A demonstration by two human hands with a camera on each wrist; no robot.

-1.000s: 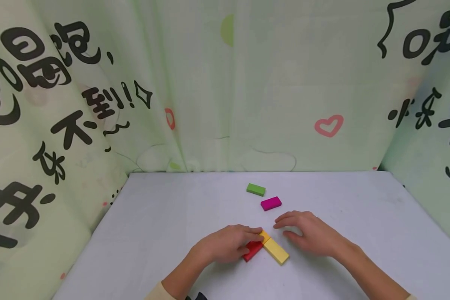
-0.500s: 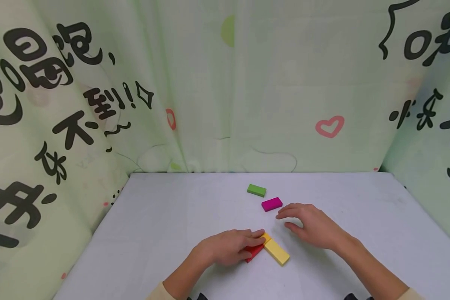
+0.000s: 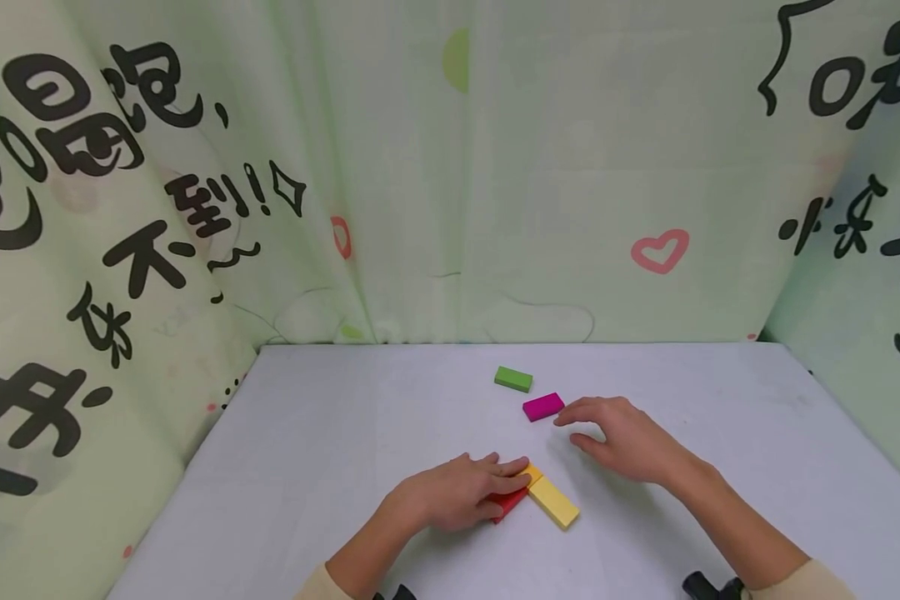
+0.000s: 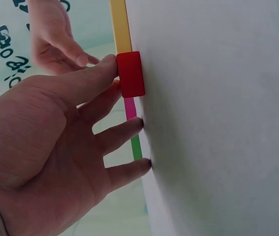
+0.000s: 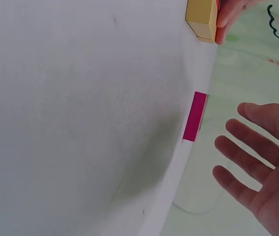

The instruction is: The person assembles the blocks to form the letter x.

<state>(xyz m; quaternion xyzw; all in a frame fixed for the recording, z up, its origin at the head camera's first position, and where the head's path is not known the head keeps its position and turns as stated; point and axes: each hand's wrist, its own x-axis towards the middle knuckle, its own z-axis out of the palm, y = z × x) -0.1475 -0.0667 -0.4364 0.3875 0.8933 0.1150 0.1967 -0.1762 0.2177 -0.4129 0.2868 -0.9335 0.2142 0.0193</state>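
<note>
My left hand (image 3: pixel 461 492) is at the red block (image 3: pixel 508 502), thumb and index finger pinching it while the other fingers reach past. In the left wrist view the red block (image 4: pixel 131 74) shows its end face, with the thumb tip on its edge. An orange block (image 3: pixel 531 473) lies partly under the left fingertips, and a long yellow block (image 3: pixel 554 502) meets it end to end. My right hand (image 3: pixel 626 437) hovers with loosely bent fingers spread, holding nothing. Its fingertips are right beside a magenta block (image 3: pixel 543 407); the right wrist view has that magenta block (image 5: pixel 195 117) apart from the fingers.
Behind the magenta block lies a green block (image 3: pixel 513 379). The white tabletop (image 3: pixel 330 417) ends at a pale green printed curtain (image 3: pixel 540 167), which also hangs along the left and right sides. Black wrist devices (image 3: pixel 708 586) show at the bottom edge.
My right hand has moved away from me, up toward the magenta block. My left hand stays at the red and orange blocks, and the blocks have hardly shifted.
</note>
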